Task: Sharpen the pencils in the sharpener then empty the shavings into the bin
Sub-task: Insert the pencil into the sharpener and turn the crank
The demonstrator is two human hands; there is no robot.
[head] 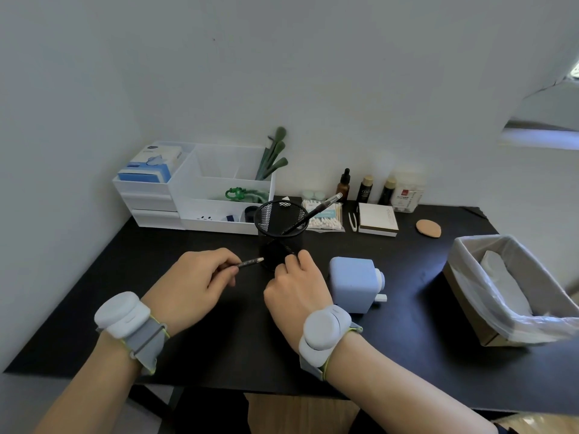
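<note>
Left hand [194, 278] curled round a dark pencil [250, 262], tip aimed right at the mesh cup [279, 227]. Right hand [297, 286] at the cup's near base, grip unclear. Blue sharpener [355, 283] just right; lined bin [513, 289] far right.

Fig.: both hands low over desk, wrists banded.
L hand [195, 278] knuckles up, fingers curled in a pinch; R hand [297, 285] fingers bent fwd, tips hidden, grip possibly closed.
</note>
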